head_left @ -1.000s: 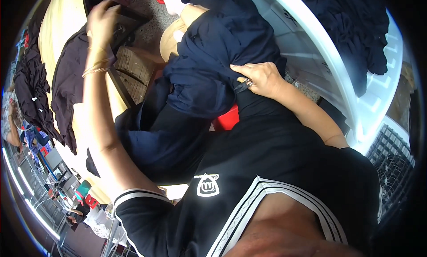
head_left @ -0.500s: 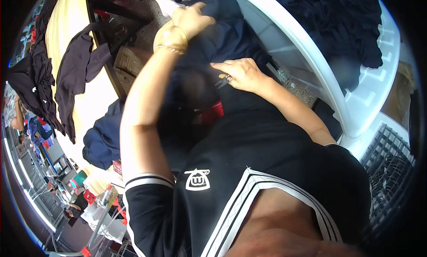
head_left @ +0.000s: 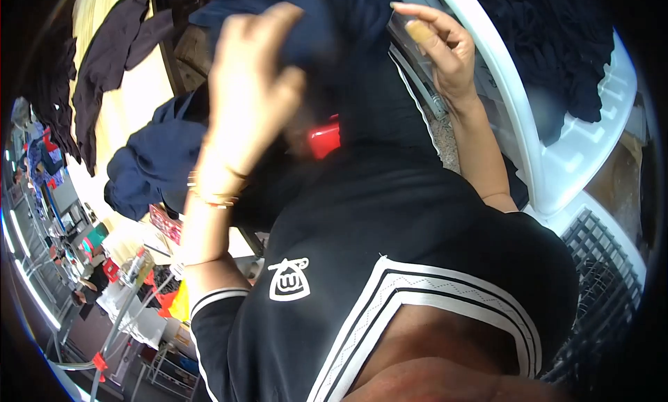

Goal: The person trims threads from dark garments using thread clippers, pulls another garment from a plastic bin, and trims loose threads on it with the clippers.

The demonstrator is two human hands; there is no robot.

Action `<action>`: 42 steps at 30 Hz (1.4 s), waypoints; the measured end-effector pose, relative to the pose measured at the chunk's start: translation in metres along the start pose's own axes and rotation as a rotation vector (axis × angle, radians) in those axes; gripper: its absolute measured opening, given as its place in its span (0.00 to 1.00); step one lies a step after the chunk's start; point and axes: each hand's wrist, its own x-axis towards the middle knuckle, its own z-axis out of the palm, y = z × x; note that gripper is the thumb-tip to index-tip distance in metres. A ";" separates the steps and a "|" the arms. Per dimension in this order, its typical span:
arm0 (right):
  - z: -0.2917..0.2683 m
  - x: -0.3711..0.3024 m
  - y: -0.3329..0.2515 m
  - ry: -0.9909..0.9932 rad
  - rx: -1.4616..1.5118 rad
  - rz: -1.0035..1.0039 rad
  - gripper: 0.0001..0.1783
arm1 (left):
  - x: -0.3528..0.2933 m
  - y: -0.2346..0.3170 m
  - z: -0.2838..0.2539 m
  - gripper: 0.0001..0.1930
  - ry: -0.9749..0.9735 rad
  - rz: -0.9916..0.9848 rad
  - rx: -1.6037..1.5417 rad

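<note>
My left hand (head_left: 247, 82), bracelets at its wrist, is blurred over navy cloth (head_left: 313, 26) bunched in front of me. Its thumb and fingers are spread, with nothing visible between them. My right hand (head_left: 449, 50) is raised at the cloth's right side. The index fingertip is close to the cloth's edge, and a tan wrap (head_left: 419, 33) covers part of the thumb. Its other fingers curl inward, hiding whatever lies in the palm. A shiny red object (head_left: 324, 137) shows below the cloth, near my lap.
On the right stands a white plastic chair-like frame (head_left: 518, 109) with dark cloth (head_left: 550, 47) heaped on it. A grey basket (head_left: 605, 256) sits below. At left, dark garments (head_left: 115, 54) hang over a pale wooden table (head_left: 139, 89), beside a navy bundle (head_left: 156, 158).
My left hand has come back toward me and opened out. My right hand has risen to the right; the small metal tool visible at it earlier no longer shows. The navy cloth has shifted.
</note>
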 end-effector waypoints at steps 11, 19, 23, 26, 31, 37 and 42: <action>0.040 0.010 0.025 -0.142 -0.654 0.057 0.30 | -0.072 0.008 0.062 0.14 -0.133 -0.495 -0.959; 0.037 0.014 0.046 -0.147 -0.360 0.208 0.13 | -0.082 -0.018 0.057 0.26 -0.028 -0.651 -0.143; 0.007 0.026 -0.002 -0.181 0.363 0.327 0.12 | -0.092 -0.024 0.065 0.19 -0.120 -0.574 -0.072; 0.031 0.022 -0.071 0.333 0.519 0.250 0.21 | -0.089 -0.029 0.064 0.16 -0.194 -0.558 -0.093; -0.027 0.041 -0.109 -0.042 0.670 -0.068 0.18 | -0.095 -0.024 0.045 0.10 0.028 -0.638 -0.641; 0.020 0.038 -0.083 0.054 -0.429 -0.128 0.19 | -0.103 -0.002 0.002 0.13 0.411 -0.506 -1.753; 0.053 0.020 -0.037 -0.335 -0.275 0.152 0.37 | -0.105 0.015 -0.014 0.18 0.382 -0.268 -2.069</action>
